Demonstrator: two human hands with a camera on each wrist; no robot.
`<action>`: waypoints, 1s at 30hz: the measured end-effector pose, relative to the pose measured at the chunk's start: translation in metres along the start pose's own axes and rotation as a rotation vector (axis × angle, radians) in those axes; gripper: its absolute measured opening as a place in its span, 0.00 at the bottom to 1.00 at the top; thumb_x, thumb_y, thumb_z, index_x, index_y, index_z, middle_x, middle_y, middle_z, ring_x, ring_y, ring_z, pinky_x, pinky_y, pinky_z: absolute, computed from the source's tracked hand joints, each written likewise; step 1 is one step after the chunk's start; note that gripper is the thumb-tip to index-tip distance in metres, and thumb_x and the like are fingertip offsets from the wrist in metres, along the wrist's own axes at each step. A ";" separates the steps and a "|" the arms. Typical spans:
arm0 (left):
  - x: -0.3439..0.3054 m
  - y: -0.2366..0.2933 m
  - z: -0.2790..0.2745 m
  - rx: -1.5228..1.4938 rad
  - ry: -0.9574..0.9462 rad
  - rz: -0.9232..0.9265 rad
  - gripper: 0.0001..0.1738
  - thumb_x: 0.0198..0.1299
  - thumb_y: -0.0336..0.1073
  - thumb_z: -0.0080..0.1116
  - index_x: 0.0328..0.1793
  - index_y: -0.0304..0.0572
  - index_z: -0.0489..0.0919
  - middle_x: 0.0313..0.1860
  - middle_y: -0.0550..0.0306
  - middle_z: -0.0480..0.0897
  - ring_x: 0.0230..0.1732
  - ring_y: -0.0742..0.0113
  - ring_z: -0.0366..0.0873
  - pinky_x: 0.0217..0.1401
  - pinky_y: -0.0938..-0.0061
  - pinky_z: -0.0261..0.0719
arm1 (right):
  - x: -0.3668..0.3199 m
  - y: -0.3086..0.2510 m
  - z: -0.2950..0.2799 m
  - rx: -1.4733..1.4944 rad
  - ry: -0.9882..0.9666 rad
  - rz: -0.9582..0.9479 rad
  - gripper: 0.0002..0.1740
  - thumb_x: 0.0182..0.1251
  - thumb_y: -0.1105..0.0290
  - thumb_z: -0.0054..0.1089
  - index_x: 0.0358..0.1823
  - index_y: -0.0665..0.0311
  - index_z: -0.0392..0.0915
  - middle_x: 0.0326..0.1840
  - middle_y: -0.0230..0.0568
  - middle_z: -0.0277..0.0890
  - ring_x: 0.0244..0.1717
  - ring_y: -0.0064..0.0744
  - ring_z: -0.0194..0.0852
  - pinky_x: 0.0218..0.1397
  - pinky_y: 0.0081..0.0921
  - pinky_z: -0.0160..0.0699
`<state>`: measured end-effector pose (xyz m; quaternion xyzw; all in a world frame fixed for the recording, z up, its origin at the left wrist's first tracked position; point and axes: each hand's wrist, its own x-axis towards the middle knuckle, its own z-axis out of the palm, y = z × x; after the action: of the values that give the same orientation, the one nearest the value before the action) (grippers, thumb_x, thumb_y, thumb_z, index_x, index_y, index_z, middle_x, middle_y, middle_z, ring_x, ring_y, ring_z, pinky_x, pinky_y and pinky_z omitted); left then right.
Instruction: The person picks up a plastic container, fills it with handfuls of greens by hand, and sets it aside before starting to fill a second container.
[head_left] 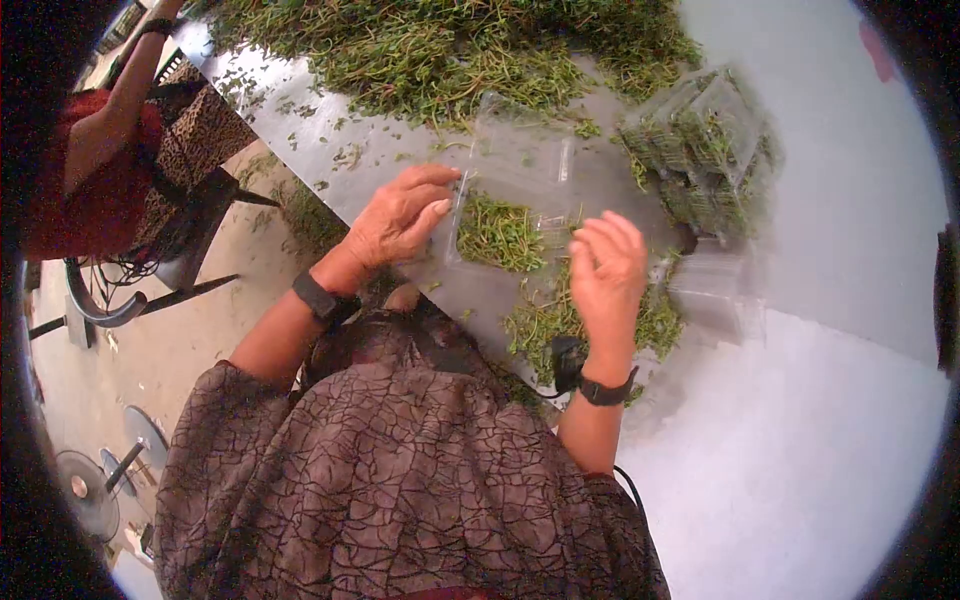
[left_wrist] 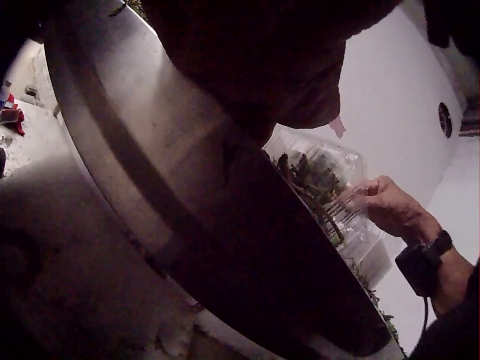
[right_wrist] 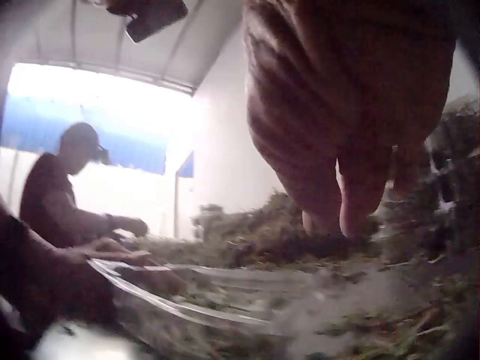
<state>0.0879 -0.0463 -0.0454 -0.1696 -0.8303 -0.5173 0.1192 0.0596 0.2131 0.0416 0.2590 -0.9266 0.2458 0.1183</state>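
Head: my left hand (head_left: 405,215) is nearer, at the left rim of the clear box (head_left: 525,185) of greens (head_left: 490,235), and I can't tell if it pinches; the box lies near the counter's (head_left: 612,172) slanted edge, long way pointing from me; left wrist: my right hand (left_wrist: 394,206) is by its right side; right wrist: that hand hangs loose, empty.

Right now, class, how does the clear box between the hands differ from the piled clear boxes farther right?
The open box is single; the piled boxes are several, stacked together.
The open box has its lid back; the piled boxes look closed.
Both the open box and the piled boxes are clear and contain greens.
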 end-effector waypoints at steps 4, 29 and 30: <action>0.000 -0.002 0.000 0.056 -0.001 0.013 0.09 0.61 0.30 0.51 0.44 0.33 0.77 0.56 0.47 0.76 0.58 0.50 0.72 0.62 0.62 0.68 | 0.006 0.010 -0.004 -0.132 0.000 0.072 0.07 0.47 0.77 0.61 0.30 0.64 0.80 0.39 0.42 0.78 0.52 0.45 0.70 0.58 0.39 0.66; 0.001 0.003 0.000 0.074 -0.010 -0.027 0.10 0.60 0.30 0.51 0.42 0.30 0.79 0.54 0.45 0.77 0.57 0.49 0.73 0.60 0.63 0.71 | 0.033 -0.016 0.064 -0.220 -0.096 -0.135 0.04 0.49 0.72 0.58 0.19 0.62 0.77 0.18 0.43 0.73 0.30 0.43 0.70 0.46 0.38 0.65; 0.001 0.003 0.000 0.066 -0.008 -0.035 0.10 0.60 0.30 0.51 0.43 0.30 0.79 0.54 0.45 0.77 0.57 0.50 0.73 0.60 0.64 0.70 | 0.032 -0.014 0.061 -0.146 -0.079 -0.133 0.06 0.50 0.71 0.55 0.19 0.62 0.77 0.19 0.44 0.73 0.29 0.43 0.70 0.45 0.39 0.65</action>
<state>0.0888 -0.0447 -0.0426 -0.1531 -0.8503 -0.4910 0.1120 0.0348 0.1573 0.0064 0.3203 -0.9267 0.1588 0.1161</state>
